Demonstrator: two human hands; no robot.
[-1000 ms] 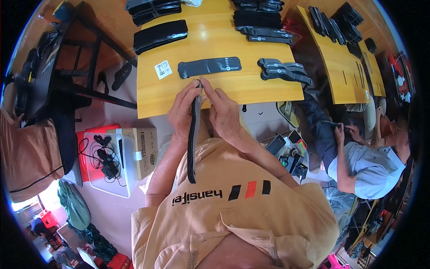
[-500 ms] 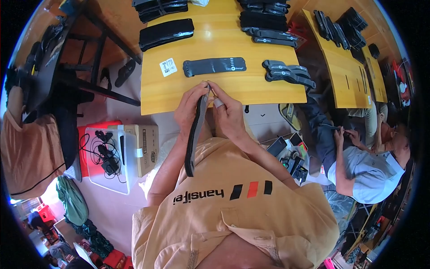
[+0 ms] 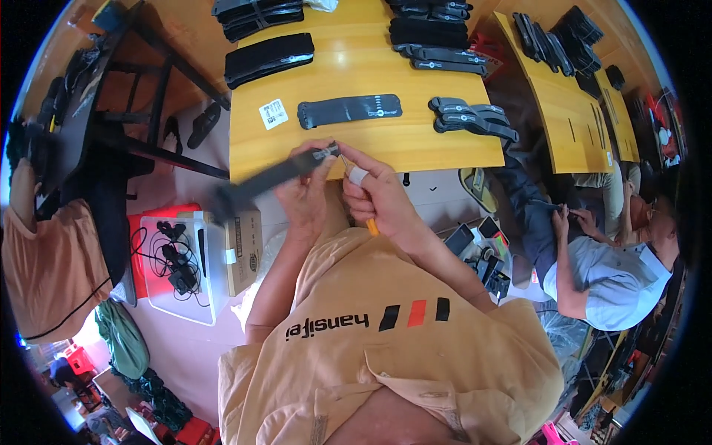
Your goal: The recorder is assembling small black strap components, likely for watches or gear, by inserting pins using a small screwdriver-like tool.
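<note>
My left hand (image 3: 302,204) pinches one end of a dark strap (image 3: 278,176) just off the table's near edge. The strap's free end swings out to the left and is blurred. Closed around a slim tool with an orange handle (image 3: 372,227), my right hand (image 3: 386,199) brings its thin metal tip to the strap's pinched end; the tool's exact kind is hidden by the fingers. White tape (image 3: 357,176) wraps a right finger. Beyond my hands, another dark strap (image 3: 348,110) lies flat on the yellow table (image 3: 415,152), between a white label sheet (image 3: 273,113) and several stacked straps (image 3: 473,119).
Piles of black straps (image 3: 269,61) stand farther back on the table. At left on the floor, a clear plastic bin (image 3: 219,297) holds black cables, beside a cardboard box (image 3: 245,252). A co-worker (image 3: 615,274) sits to the right, and another person's orange shirt (image 3: 55,259) shows left.
The strap has swung from hanging toward my body to pointing left. My right hand has turned, so the orange handle now shows below its fingers.
</note>
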